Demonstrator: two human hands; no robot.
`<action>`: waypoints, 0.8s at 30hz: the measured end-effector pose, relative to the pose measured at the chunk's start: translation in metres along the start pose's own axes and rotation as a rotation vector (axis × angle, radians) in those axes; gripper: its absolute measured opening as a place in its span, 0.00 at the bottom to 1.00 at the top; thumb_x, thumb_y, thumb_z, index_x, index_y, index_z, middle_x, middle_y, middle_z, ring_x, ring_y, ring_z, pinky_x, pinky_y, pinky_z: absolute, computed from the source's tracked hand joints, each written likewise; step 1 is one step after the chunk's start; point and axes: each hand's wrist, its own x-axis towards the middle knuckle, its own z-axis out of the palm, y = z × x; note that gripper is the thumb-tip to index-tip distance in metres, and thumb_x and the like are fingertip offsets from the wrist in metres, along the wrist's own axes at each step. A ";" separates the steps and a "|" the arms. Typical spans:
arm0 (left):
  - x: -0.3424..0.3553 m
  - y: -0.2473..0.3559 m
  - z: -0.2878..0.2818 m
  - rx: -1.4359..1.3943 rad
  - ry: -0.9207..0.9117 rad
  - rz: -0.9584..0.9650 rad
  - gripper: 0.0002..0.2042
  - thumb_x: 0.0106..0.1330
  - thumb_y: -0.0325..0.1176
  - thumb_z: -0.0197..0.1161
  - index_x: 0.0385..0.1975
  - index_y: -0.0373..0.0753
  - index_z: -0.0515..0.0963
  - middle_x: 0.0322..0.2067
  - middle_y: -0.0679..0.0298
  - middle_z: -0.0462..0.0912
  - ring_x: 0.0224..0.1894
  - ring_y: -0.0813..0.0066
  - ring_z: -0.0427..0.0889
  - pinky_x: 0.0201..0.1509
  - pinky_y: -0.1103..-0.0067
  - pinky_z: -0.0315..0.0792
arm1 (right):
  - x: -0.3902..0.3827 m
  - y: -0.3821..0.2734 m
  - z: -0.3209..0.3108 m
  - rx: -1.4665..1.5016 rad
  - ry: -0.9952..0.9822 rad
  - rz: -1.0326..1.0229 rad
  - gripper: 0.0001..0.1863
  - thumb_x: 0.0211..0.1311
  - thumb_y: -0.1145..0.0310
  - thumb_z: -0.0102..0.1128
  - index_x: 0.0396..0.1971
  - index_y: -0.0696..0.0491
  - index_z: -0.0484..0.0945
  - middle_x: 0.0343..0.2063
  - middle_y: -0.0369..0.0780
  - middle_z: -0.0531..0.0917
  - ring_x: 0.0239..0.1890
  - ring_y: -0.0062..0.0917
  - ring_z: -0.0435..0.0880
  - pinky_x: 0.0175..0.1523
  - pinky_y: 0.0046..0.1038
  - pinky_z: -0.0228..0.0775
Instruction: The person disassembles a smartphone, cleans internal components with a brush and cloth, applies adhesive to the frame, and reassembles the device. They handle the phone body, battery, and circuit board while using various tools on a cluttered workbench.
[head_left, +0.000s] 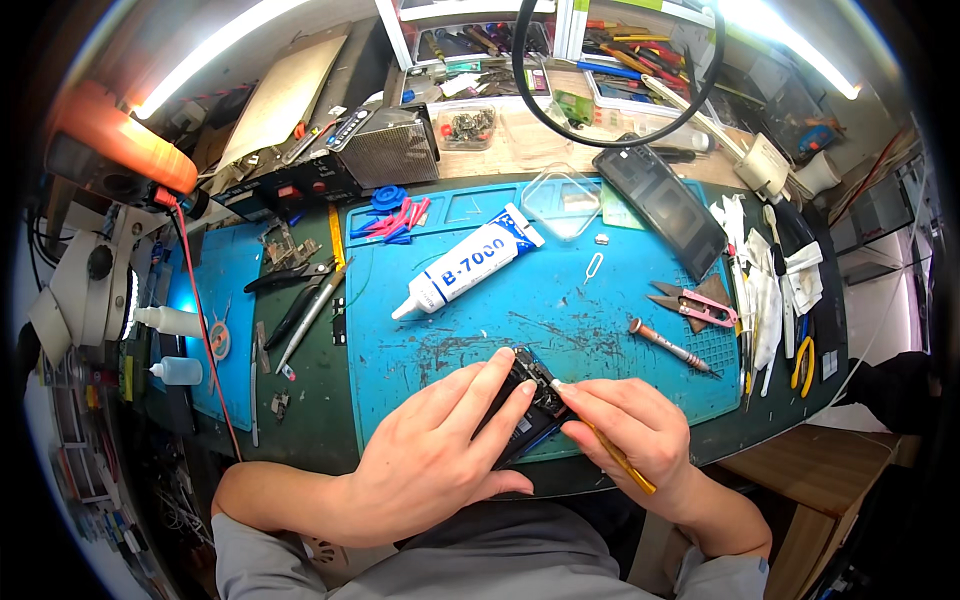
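Left hand (430, 450): laid flat, fingers together, pressing down on the opened phone (527, 405).
Right hand (630, 430): pinching a thin yellow-handled tool (612, 450), tip touching the phone's upper edge.
Phone: dark, near the front edge of the blue work mat (560, 310), between both hands.
Beyond: white glue tube (465, 262) lying mid-mat; small screwdriver (668, 345) and pink-handled snips (695, 303) to the right; dark back cover (660, 205) at the mat's far edge.
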 end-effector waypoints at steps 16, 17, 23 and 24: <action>-0.002 -0.001 0.002 -0.018 -0.002 -0.017 0.41 0.55 0.56 0.74 0.65 0.34 0.75 0.64 0.45 0.72 0.56 0.51 0.78 0.59 0.65 0.77 | 0.010 0.000 0.005 -0.008 0.009 -0.005 0.20 0.56 0.78 0.75 0.50 0.61 0.84 0.43 0.44 0.87 0.37 0.35 0.86 0.40 0.31 0.78; -0.002 -0.001 0.001 -0.016 -0.001 -0.016 0.41 0.55 0.56 0.74 0.65 0.34 0.75 0.64 0.45 0.72 0.56 0.51 0.78 0.59 0.65 0.77 | 0.010 0.000 0.006 -0.009 0.010 -0.005 0.20 0.56 0.78 0.75 0.50 0.61 0.84 0.43 0.44 0.87 0.37 0.35 0.86 0.40 0.31 0.78; -0.001 -0.001 0.001 -0.006 -0.002 -0.004 0.41 0.56 0.57 0.73 0.65 0.34 0.75 0.65 0.45 0.71 0.56 0.51 0.78 0.60 0.65 0.77 | 0.010 0.001 0.007 -0.020 0.014 0.002 0.20 0.57 0.77 0.74 0.50 0.60 0.84 0.42 0.44 0.87 0.37 0.35 0.86 0.40 0.30 0.78; -0.001 -0.001 0.001 -0.004 -0.003 -0.002 0.41 0.56 0.57 0.73 0.65 0.34 0.75 0.65 0.45 0.71 0.56 0.51 0.78 0.60 0.65 0.77 | 0.010 0.001 0.007 -0.025 0.017 0.001 0.20 0.57 0.77 0.74 0.50 0.60 0.84 0.42 0.44 0.87 0.37 0.35 0.85 0.40 0.30 0.78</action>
